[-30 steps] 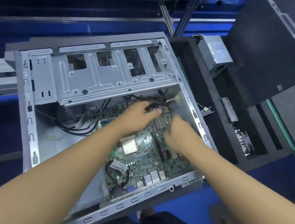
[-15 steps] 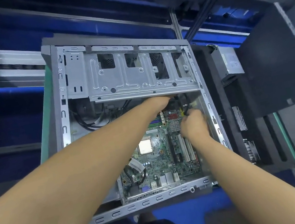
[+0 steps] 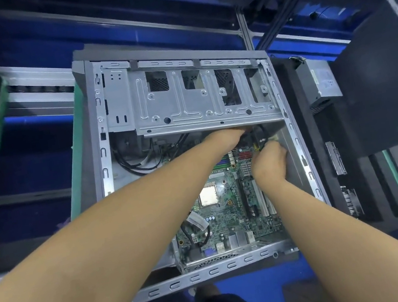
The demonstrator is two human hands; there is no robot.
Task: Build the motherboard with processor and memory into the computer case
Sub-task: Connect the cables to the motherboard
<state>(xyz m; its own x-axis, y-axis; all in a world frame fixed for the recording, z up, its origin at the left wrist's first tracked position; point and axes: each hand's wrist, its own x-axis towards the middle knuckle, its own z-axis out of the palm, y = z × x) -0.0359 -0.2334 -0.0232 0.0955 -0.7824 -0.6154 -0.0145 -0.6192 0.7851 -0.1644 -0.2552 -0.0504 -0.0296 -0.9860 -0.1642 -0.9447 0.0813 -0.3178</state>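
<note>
1. A person is reaching both hands into the open case (image 3: 103,151); the motherboard (image 3: 229,214) is lying flat on the case floor, below and between the two wrists, with the processor (image 3: 208,196) sitting bare just beside the left forearm; memory sticks are too small to make out.
2. The left hand (image 3: 232,136) is going in under the drive cage (image 3: 185,105); its fingers are hidden there, so what it is gripping, if anything, cannot be told.
3. The right hand (image 3: 269,162) is curling round a black-and-yellow wire (image 3: 264,137) just beyond its knuckles, holding it above the board's far corner.
4. The likely trouble: the plug is being worked half blind, so it may be going in skewed; forcing it could be bending pins or flexing the board.
5. The cage's metal edge is lying right over the left knuckles; a quick pull back could be scraping skin.
6. Loose black cables (image 3: 137,165) are looping just left of the left wrist; a snagged one could be tugging its own plug free; the left forearm, crossing over the processor, could be brushing it.
</note>
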